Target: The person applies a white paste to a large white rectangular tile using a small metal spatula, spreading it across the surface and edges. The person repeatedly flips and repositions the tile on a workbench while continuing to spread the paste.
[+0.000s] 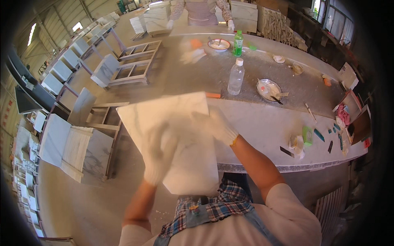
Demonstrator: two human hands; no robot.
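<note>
A white marble slab with faint grey veins lies in front of my body, jutting past the left end of the worktable. Both of my hands wear white knit gloves and are smeared by motion. Over the slab's left part is my left hand, its fingers too blurred to read. My right hand lies across the slab's right edge with its fingers stretched leftward. Whether either hand presses on the slab or hovers just above it cannot be made out.
On the worktable stand a clear bottle, a green bottle, a metal bowl and another bowl. Dark strips lie right. Stacked slabs and a wooden rack are left. Across the table stands a gloved person.
</note>
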